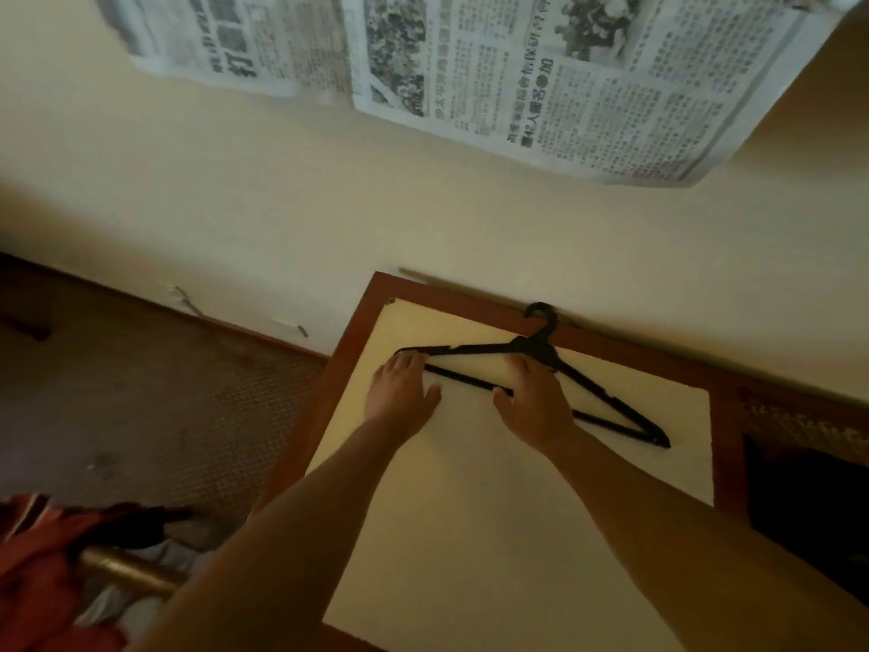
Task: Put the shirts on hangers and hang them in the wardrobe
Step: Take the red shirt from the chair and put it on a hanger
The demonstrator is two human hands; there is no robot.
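Black hanger (536, 369) flat on the tabletop (470, 510), far side, hook toward the wall. Left hand (402, 392) flat on its left tip, right hand (533, 402) covering the middle, grip impossible to tell. Best lifted by the neck, hook free, then carried to the red shirts (42, 557) near left.

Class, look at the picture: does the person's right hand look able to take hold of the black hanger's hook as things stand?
Probably yes. The right hand already rests on the hanger just below the neck, and the hook lies uncovered on the table's wooden rim beyond the fingers, with nothing between.
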